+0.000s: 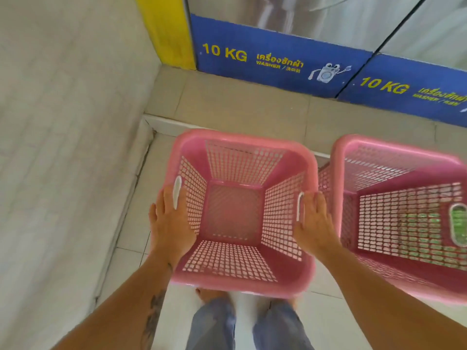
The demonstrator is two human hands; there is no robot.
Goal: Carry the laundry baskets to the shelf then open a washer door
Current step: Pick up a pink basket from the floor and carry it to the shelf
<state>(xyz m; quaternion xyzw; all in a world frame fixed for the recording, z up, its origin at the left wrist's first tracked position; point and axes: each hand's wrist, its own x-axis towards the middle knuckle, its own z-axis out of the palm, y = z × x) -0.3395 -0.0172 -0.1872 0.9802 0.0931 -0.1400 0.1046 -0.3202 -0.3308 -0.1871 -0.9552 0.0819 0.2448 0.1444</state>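
Observation:
An empty pink mesh laundry basket [235, 213] is right in front of me, over the pale tiled floor. My left hand [170, 223] grips its left rim by the handle slot, and my right hand [314, 226] grips the right rim by the other slot. A second pink basket [404, 213], also empty, stands just to the right, close to or touching the first. Two washers [278, 64] marked "10 KG" in yellow on blue bases stand ahead on a raised step. Their doors are out of view.
A white tiled wall [63, 147] runs along my left. A yellow panel [166, 31] stands at the corner beside the left washer. The raised tile step [227, 107] lies between the baskets and the washers. My legs and bare feet show below the basket.

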